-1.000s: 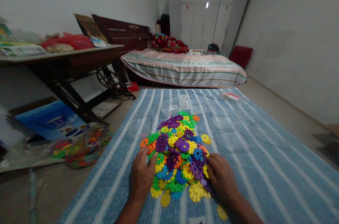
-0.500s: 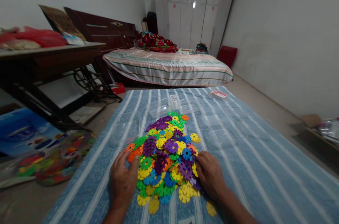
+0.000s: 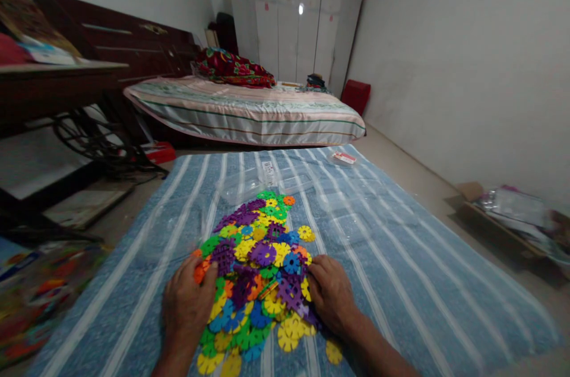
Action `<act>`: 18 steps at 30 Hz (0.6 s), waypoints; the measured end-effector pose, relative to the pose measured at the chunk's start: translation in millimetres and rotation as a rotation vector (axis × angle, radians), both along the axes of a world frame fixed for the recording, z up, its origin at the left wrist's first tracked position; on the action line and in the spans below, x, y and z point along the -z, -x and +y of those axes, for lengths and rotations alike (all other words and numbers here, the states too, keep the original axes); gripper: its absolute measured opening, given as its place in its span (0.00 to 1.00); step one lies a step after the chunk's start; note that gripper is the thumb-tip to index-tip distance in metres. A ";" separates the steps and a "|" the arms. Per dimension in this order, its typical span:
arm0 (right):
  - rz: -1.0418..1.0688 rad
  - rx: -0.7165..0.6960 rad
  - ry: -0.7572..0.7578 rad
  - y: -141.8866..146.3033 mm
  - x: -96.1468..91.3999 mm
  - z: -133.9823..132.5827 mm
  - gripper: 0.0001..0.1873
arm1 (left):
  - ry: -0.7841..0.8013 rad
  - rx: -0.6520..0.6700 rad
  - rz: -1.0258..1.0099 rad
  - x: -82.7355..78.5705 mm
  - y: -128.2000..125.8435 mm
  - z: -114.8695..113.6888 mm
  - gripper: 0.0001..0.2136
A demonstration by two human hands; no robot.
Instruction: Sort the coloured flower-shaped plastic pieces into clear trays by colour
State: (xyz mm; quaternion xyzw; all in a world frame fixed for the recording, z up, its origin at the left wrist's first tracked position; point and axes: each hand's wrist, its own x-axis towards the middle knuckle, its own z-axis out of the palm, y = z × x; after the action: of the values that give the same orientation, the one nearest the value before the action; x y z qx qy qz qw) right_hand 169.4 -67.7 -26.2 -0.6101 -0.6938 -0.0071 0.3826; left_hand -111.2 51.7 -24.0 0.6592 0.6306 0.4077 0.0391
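A heap of flower-shaped plastic building discs (image 3: 262, 253) in yellow, green, blue, orange and purple lies on the blue striped cloth (image 3: 401, 282). At the heap's left edge rests my left hand (image 3: 189, 303), thumb apart from the fingers, touching or close to some orange discs (image 3: 200, 270). My right hand (image 3: 332, 291) lies against the right edge, beside purple square lattice pieces (image 3: 291, 292). Its fingers are bent and lightly spread, with nothing visibly gripped. A single yellow disc (image 3: 333, 351) lies apart, near my right wrist. The fingertips of both hands are partly hidden.
Clear plastic trays (image 3: 350, 225) lie on the cloth beyond the heap and to its right. A small red-and-white box (image 3: 344, 157) sits near the far edge. Beyond stands a bed (image 3: 249, 110); an open carton (image 3: 512, 219) is at right.
The view has turned to the right, so the room and heap appear further left. Both hands stay at the sides of the heap with little visible movement, and the discs look undisturbed.
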 end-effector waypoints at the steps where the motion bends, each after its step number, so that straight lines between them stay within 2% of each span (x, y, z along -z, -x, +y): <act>1: 0.002 0.001 -0.006 0.1 0.0 0.0 0.10 | -0.001 0.015 0.008 0.8 0.1 -0.4 0.21; 18: -0.023 -0.031 -0.037 -5.9 1.9 -5.7 0.10 | -0.064 0.047 0.022 3.8 -1.4 -13.9 0.16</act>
State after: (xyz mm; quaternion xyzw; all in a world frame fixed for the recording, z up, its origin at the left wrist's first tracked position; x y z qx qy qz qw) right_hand 175.3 -73.5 -28.1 -0.5918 -0.7073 -0.0211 0.3861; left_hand -109.8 37.8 -27.8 0.6791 0.6021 0.4194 0.0205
